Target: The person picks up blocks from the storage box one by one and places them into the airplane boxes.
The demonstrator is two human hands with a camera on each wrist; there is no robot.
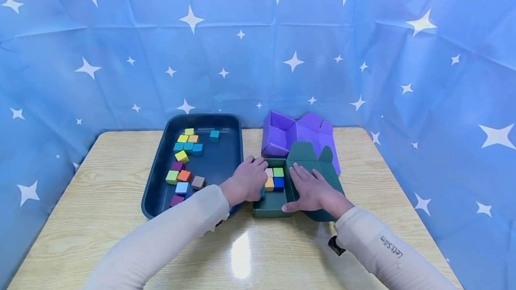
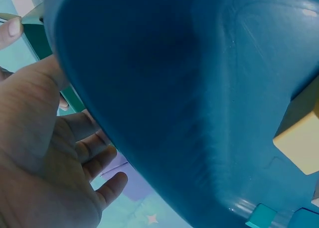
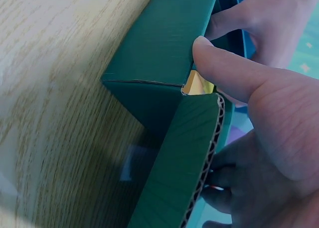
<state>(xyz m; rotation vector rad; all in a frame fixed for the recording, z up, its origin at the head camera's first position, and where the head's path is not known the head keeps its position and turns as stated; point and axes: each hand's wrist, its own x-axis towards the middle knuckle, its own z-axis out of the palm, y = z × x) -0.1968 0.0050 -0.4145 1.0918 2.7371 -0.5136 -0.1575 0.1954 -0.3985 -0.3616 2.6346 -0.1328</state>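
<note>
My left hand reaches over the left wall of the small green cardboard box, its fingers bent. Beside its thumb a teal cube shows partly inside the box; the fingertips are hidden, so a grip on it cannot be made out. In the left wrist view, the navy tray covers the thumb tip. Several cubes sit together in the box, among them a green cube and a blue cube. My right hand lies spread over the box's right side, thumb on the front wall's top edge.
The navy tray stands left of the box with several coloured cubes in it, including a brown cube. Behind the green box is an opened purple box. The green lid folds out to the right over the wooden table.
</note>
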